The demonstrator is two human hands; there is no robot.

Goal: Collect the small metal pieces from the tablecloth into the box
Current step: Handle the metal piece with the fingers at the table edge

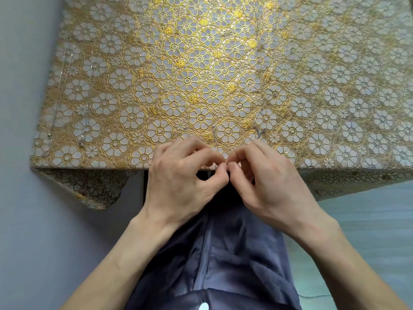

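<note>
The gold and white floral tablecloth (223,63) covers the table. A few small metal pieces lie on it: one thin bent piece (260,132) just beyond my right hand, one (214,130) near the front middle, others (81,142) near the left edge. My left hand (181,175) and my right hand (263,177) meet at the table's front edge, fingertips pinched together. Something tiny seems to sit between the fingertips; I cannot tell what it is. No box is in view.
The table's front edge (89,168) runs across the frame, and the cloth hangs down at the left corner (93,191). A grey wall or floor lies at the left, a pale floor at the right. My blue-grey garment (223,253) fills the bottom middle.
</note>
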